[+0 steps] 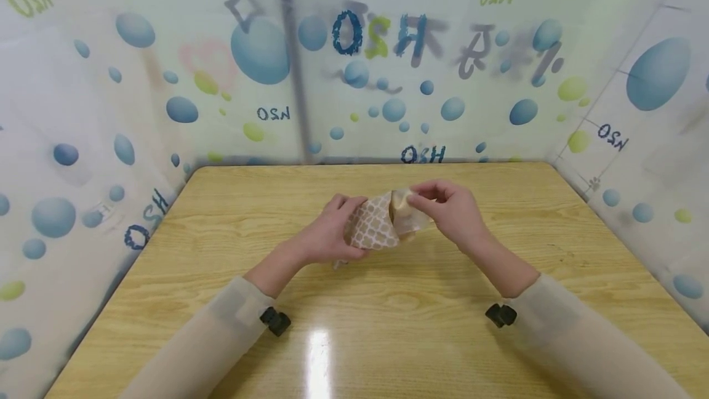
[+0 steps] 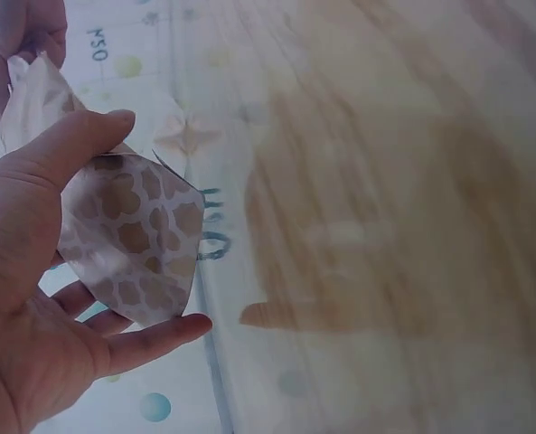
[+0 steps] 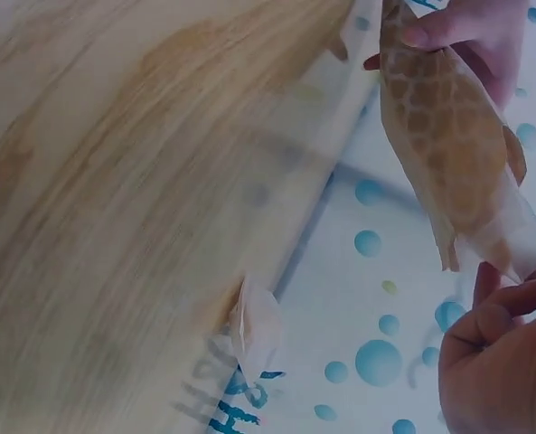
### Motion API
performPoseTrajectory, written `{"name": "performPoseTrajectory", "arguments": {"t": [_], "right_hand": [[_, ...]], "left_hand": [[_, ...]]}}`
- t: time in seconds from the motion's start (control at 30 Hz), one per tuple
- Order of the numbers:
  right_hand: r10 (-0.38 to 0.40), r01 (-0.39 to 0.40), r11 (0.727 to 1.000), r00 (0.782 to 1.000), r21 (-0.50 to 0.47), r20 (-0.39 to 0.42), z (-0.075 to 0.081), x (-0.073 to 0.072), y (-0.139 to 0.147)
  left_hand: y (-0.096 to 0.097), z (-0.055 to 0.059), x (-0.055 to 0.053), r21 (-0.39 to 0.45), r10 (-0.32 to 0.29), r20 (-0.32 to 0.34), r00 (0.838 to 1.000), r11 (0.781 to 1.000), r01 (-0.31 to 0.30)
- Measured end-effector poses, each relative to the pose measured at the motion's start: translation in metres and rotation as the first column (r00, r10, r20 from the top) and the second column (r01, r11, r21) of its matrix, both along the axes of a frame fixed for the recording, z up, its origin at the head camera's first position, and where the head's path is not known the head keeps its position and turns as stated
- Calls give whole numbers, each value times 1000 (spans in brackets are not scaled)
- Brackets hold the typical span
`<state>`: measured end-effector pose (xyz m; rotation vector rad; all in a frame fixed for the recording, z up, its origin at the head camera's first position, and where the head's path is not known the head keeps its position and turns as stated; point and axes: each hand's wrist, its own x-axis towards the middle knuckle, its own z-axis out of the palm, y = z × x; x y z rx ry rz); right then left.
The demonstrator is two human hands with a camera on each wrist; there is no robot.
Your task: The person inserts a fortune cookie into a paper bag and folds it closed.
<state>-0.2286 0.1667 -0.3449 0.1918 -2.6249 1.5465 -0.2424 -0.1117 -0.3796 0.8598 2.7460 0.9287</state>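
A patterned paper bag (image 1: 372, 225), tan with a white lattice print, is tilted above the wooden table. My left hand (image 1: 331, 233) grips its left part, thumb on one side and fingers on the other. In the left wrist view, the left hand (image 2: 42, 271) has the thumb laid across the bag (image 2: 136, 231). At the other end, my right hand (image 1: 455, 211) pinches a whitish, thin paper piece (image 1: 408, 217) between thumb and fingers. The right wrist view shows this pale paper (image 3: 512, 237) joining the bag (image 3: 444, 127). What lies inside is mostly hidden.
The wooden table (image 1: 332, 313) lies beneath both hands. Behind it and at the sides hang pale sheets (image 1: 443, 79) printed with blue and green dots. A black clip-like object sits at each sleeve cuff (image 1: 275, 321). A small pale shape (image 3: 257, 327) in the right wrist view is unclear.
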Motion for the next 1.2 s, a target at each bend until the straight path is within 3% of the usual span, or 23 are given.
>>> {"name": "performPoseTrajectory", "arguments": {"t": [0.13,0.3,0.47,0.73,1.2], "right_hand": [[16,-16,1000,1000,-23,7,-1,2,-4],[62,-56,996,995,69,-84,-2,7,-11],[122,-104,985,983,136,-134,1,5,5],[250,-234,955,966,184,-68,-2,1,28],[294,-293,945,956,144,15,-12,-6,15]], "left_hand": [[2,0,0,9,-5,-8,1000,1000,5],[4,-1,-1,23,-21,-15,1000,1000,22],[-1,-2,-1,36,-5,-4,1000,999,5],[-5,-1,-2,39,3,0,1000,999,-3],[-3,-2,-1,42,5,12,1000,999,-6]]}}
